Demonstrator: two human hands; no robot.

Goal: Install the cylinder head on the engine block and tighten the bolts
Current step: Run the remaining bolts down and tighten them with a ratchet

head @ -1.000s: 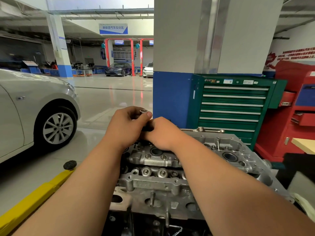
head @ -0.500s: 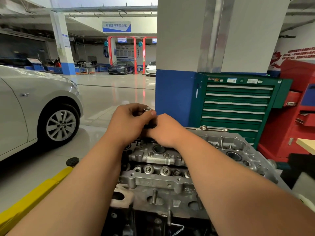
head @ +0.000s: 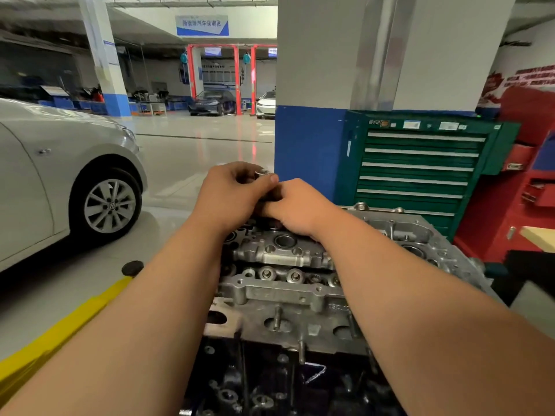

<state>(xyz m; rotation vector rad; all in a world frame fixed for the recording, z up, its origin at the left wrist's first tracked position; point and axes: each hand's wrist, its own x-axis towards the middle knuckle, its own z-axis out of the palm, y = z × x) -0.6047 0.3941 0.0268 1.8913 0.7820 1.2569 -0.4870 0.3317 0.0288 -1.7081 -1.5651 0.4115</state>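
Observation:
The grey aluminium cylinder head (head: pixel 279 291) sits on the dark engine block (head: pixel 270 382) in front of me. Both hands meet above its far end. My left hand (head: pixel 231 196) curls round an upright metal piece with a round silver top (head: pixel 263 172), a bolt or a socket tool; its lower part is hidden. My right hand (head: pixel 295 207) grips the same piece just below, fingers curled under and out of sight. Several bolt heads (head: pixel 265 274) show along the head's middle row.
A silver car (head: pixel 63 181) stands at the left on the glossy floor. A yellow lift arm (head: pixel 60 331) with a black pad runs along the lower left. A blue and grey pillar (head: pixel 306 145), a green drawer cabinet (head: pixel 417 172) and a red tool cabinet (head: pixel 522 190) stand behind the engine.
Both hands stay closed on the metal piece at the far end of the head. The view has shifted slightly; nothing else has moved.

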